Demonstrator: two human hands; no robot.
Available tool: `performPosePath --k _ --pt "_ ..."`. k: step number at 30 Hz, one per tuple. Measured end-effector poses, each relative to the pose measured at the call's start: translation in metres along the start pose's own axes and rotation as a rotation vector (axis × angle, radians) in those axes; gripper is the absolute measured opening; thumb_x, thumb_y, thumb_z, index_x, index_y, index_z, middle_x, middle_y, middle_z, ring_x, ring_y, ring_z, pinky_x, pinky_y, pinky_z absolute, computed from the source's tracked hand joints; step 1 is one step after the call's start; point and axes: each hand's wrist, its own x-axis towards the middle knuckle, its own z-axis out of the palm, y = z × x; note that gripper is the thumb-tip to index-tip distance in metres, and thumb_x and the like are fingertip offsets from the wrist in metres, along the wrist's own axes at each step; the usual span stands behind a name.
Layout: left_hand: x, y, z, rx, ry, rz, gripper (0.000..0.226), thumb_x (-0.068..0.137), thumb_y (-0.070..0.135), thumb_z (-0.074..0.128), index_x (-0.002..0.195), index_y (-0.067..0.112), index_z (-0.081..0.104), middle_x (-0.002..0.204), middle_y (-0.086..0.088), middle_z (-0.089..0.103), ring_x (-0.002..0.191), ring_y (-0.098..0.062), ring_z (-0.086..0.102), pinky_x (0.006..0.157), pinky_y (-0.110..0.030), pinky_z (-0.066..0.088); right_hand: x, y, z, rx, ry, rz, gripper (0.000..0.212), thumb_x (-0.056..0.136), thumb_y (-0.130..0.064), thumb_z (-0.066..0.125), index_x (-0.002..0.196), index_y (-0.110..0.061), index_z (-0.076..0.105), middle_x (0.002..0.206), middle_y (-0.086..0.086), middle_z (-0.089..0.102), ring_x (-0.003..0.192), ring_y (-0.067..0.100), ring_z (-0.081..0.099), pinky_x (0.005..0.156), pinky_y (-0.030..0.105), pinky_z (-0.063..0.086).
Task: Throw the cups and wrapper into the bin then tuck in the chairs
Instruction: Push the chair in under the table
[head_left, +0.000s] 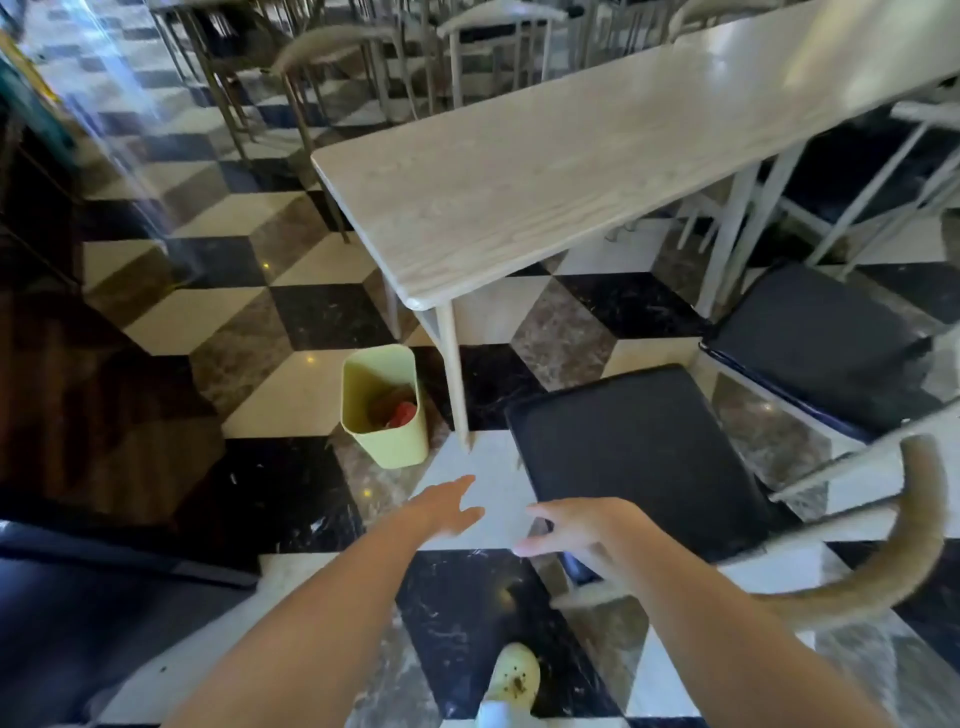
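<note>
A pale yellow-green bin (400, 447) stands on the floor beside the near table leg, with brown and red rubbish (395, 410) inside. The light wood table (545, 176) has a bare top. A chair with a black seat (639, 457) and a curved tan backrest (904, 566) stands pulled out from the table's near side. A second black-seated chair (815, 338) is to its right, also pulled out. My left hand (447, 509) reaches forward, fingers apart and holding nothing, just below the bin. My right hand (576, 530) is spread open at the near chair's front-left corner.
The floor is a black, white and grey checkered tile. A dark counter (67, 364) runs along the left. More chairs and tables (332, 47) fill the back. A dark blue seat (78, 613) sits at the lower left. My shoe (514, 680) shows at the bottom.
</note>
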Motion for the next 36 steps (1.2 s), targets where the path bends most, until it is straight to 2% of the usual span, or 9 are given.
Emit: performPosePath --k 4,11,17,21,24,27,29,32,36 --pt "-0.029 0.029 0.026 0.037 0.045 0.102 0.058 0.101 0.043 0.031 0.152 0.020 0.016 0.160 -0.004 0.022 0.143 -0.026 0.028 0.116 -0.033 0.021 -0.027 0.012 0.018 -0.036 0.122 -0.053 0.074 0.079 -0.071 0.053 0.139 -0.030 0.041 0.141 -0.002 0.046 0.120 0.018 0.049 0.096 0.034 0.041" --pt "-0.083 0.063 0.091 -0.067 0.151 0.156 0.063 0.099 0.047 0.037 0.153 0.027 0.012 0.162 0.000 0.017 0.146 -0.025 0.024 0.118 -0.037 0.022 -0.092 0.041 0.057 -0.001 0.276 -0.112 0.087 0.092 -0.049 0.052 0.153 -0.021 -0.002 0.162 -0.004 0.002 0.147 0.021 0.016 0.111 0.036 0.024" --pt "-0.102 0.125 0.108 -0.009 0.261 0.323 0.078 0.094 0.053 0.044 0.154 0.027 0.002 0.163 0.004 -0.001 0.151 -0.021 -0.002 0.122 -0.046 0.005 -0.126 0.108 0.081 -0.122 0.358 -0.061 0.083 0.088 -0.059 0.051 0.153 -0.032 0.005 0.161 -0.006 0.015 0.145 0.022 0.024 0.114 0.048 0.026" --pt "-0.090 0.181 0.125 0.141 0.272 0.380 0.084 0.090 0.060 0.044 0.154 0.023 0.003 0.164 0.001 -0.001 0.151 -0.018 -0.007 0.121 -0.044 -0.003 -0.140 0.156 0.084 -0.229 0.417 -0.072 0.077 0.088 -0.060 0.050 0.151 -0.034 0.014 0.157 -0.007 0.028 0.140 0.022 0.034 0.112 0.046 0.028" --pt "-0.079 0.222 0.135 0.202 0.265 0.376 0.083 0.090 0.058 0.048 0.153 0.018 0.013 0.162 -0.003 0.013 0.151 -0.020 0.006 0.122 -0.038 0.003 -0.147 0.186 0.079 -0.250 0.448 -0.131 0.071 0.088 -0.056 0.053 0.148 -0.032 0.025 0.150 -0.005 0.041 0.132 0.021 0.045 0.107 0.042 0.036" --pt "-0.069 0.261 0.141 0.149 0.335 0.337 0.072 0.084 0.058 0.058 0.143 0.021 0.040 0.144 -0.001 0.048 0.132 -0.023 0.042 0.113 -0.036 0.032 -0.153 0.215 0.069 -0.246 0.444 -0.240 0.062 0.088 -0.049 0.056 0.143 -0.030 0.036 0.138 -0.005 0.053 0.120 0.020 0.054 0.098 0.040 0.044" --pt "-0.066 0.281 0.141 0.146 0.343 0.279 0.063 0.081 0.058 0.062 0.133 0.023 0.050 0.129 0.001 0.059 0.118 -0.021 0.054 0.101 -0.035 0.045 -0.155 0.236 0.061 -0.244 0.418 -0.290 0.056 0.089 -0.042 0.057 0.140 -0.030 0.041 0.134 -0.004 0.057 0.116 0.020 0.056 0.095 0.041 0.046" --pt "-0.060 0.304 0.141 0.127 0.332 0.180 0.046 0.086 0.047 0.062 0.123 0.020 0.059 0.119 0.001 0.065 0.110 -0.021 0.059 0.094 -0.033 0.047 -0.160 0.274 0.042 -0.287 0.350 -0.328 0.054 0.089 -0.024 0.057 0.141 -0.029 0.042 0.134 -0.003 0.057 0.118 0.022 0.055 0.096 0.040 0.046" --pt "-0.057 0.316 0.151 0.015 0.403 0.048 0.038 0.089 0.033 0.064 0.125 0.020 0.060 0.122 0.000 0.065 0.112 -0.021 0.058 0.098 -0.030 0.043 -0.165 0.319 0.020 -0.270 0.302 -0.349 0.054 0.090 -0.017 0.057 0.141 -0.028 0.044 0.141 -0.005 0.052 0.126 0.019 0.049 0.102 0.034 0.040"
